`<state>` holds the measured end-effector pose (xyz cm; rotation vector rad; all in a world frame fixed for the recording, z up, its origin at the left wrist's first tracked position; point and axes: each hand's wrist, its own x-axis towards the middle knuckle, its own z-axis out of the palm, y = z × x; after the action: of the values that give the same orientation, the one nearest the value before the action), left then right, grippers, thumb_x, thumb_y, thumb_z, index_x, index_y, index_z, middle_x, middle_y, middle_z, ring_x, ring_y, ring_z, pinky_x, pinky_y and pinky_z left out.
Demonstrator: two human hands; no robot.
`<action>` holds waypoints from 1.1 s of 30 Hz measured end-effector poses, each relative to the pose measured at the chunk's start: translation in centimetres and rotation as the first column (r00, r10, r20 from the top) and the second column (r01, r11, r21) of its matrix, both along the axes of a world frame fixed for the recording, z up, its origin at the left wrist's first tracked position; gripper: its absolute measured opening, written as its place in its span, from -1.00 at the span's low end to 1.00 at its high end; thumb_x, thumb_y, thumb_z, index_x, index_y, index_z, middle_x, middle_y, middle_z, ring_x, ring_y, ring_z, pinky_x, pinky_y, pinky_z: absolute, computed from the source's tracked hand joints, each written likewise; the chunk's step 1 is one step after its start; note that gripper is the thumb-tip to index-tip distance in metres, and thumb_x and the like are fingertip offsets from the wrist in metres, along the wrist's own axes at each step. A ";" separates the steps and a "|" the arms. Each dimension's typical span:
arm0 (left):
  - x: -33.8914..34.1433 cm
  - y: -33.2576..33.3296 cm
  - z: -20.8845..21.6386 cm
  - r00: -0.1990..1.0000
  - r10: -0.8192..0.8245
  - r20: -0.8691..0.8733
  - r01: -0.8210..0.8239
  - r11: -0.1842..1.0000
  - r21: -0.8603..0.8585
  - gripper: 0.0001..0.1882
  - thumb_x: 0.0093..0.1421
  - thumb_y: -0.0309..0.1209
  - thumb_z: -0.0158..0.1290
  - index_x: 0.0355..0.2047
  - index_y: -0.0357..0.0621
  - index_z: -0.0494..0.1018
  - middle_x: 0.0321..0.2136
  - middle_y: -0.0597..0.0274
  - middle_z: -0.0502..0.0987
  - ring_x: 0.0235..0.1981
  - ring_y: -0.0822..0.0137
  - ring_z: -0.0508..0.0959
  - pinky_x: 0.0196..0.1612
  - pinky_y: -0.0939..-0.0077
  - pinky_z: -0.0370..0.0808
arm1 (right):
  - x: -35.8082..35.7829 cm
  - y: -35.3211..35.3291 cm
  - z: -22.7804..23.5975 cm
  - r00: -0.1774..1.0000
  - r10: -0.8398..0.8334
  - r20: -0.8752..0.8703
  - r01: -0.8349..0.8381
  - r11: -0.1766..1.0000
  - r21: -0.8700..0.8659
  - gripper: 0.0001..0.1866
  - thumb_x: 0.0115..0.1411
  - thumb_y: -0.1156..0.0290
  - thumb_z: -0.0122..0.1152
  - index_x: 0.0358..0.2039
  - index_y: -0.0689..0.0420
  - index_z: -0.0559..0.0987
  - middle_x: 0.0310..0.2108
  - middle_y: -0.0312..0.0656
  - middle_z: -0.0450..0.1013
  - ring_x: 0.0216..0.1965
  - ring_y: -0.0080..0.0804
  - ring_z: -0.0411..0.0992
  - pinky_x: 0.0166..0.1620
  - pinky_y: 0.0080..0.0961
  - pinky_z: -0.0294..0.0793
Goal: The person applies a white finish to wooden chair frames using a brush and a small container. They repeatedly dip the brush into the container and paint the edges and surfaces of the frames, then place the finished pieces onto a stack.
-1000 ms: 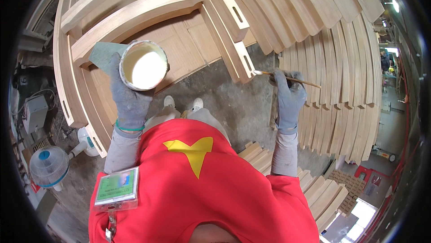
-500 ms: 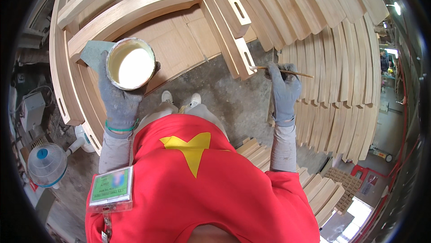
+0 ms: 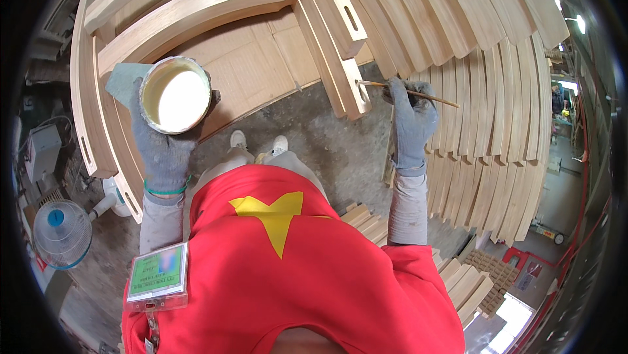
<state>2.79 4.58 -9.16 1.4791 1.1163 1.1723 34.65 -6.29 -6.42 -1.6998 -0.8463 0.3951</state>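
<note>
My gloved left hand [image 3: 163,158] is wrapped round a round tub of white glue or paint [image 3: 175,95], its open top facing up. A grey-green flat piece [image 3: 124,84], perhaps sandpaper, sticks out beside the tub from the same hand. In my gloved right hand [image 3: 411,118] is a thin wooden-handled brush [image 3: 409,91], pinched between the fingers. The brush's tip is at the slot in the end of a pale wooden rail [image 3: 353,106]. Another slotted rail [image 3: 351,27] lies just beyond it.
Curved wooden pieces [image 3: 209,10] lie across a frame over cardboard [image 3: 261,63]. Tall stacks of wooden slats [image 3: 484,99] stand on the right, with shorter stacks [image 3: 366,222] near my right arm. A fan [image 3: 62,233] stands at the left. Concrete floor [image 3: 314,128] shows between.
The brush tip has shifted slightly up and left, from beside the rail's end onto its slot. The tub and my left hand have moved a little left.
</note>
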 end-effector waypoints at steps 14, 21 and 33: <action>0.4 0.1 0.9 0.999 0.039 -0.035 -0.038 0.999 0.016 -0.40 -0.08 -0.53 0.19 0.00 -0.26 0.24 -0.09 0.01 0.41 -0.11 0.20 0.48 -0.07 0.34 0.46 | 0.1 -0.6 -0.2 0.997 -0.036 0.074 0.044 0.993 -0.110 -0.86 0.05 0.45 0.25 -0.47 0.23 0.48 -0.59 -0.31 0.43 -0.52 -0.68 0.31 -0.42 -0.71 0.30; 0.6 0.4 0.6 0.992 0.060 -0.114 -0.049 0.994 0.099 -0.35 -0.16 -0.47 0.28 -0.03 -0.25 0.27 -0.13 0.05 0.43 -0.13 0.22 0.48 -0.07 0.38 0.45 | 0.4 -0.5 -0.8 0.998 -0.031 0.048 0.035 0.995 -0.096 -0.84 0.05 0.43 0.26 -0.47 0.24 0.49 -0.58 -0.30 0.44 -0.52 -0.68 0.32 -0.42 -0.69 0.31; 0.9 0.5 0.5 0.989 0.079 -0.126 -0.062 0.990 0.128 -0.34 -0.17 -0.42 0.30 -0.04 -0.24 0.27 -0.13 0.06 0.42 -0.13 0.23 0.48 -0.07 0.40 0.44 | 0.6 -0.6 -1.7 0.966 0.064 0.252 0.026 0.940 -0.339 -0.77 0.04 0.32 0.20 -0.46 0.25 0.49 -0.53 -0.08 0.45 -0.51 -0.25 0.42 -0.41 -0.45 0.37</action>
<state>3.68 5.05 -8.65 1.6427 1.2117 1.2265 35.28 -6.90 -8.08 -2.0991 -1.0308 0.3507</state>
